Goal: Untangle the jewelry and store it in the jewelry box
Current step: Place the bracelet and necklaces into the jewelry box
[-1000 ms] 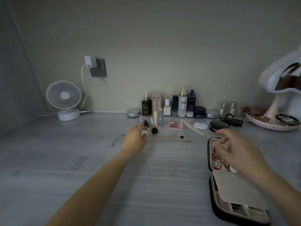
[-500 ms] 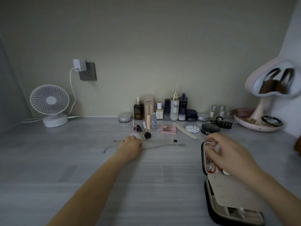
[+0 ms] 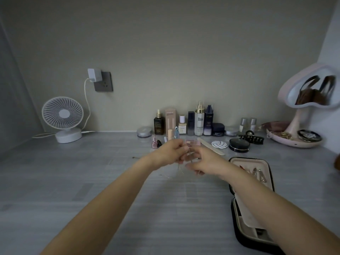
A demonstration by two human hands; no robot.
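Above the desk [image 3: 92, 181], fingers [image 3: 182, 148] of your left hand [image 3: 168, 153] and right hand [image 3: 204, 162] pinched the hanging chain [image 3: 179, 170]; the open jewelry box [image 3: 248, 159] lay rightward.

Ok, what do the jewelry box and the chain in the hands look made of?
Jewelry box: matte black shell with a zipper edge, leather-like or fabric, unclear which; pale beige lining, dull and soft-looking, perhaps suede-like. Chain: thin pale strands hanging from left hand and right hand, probably silvery metal, too blurred to confirm.
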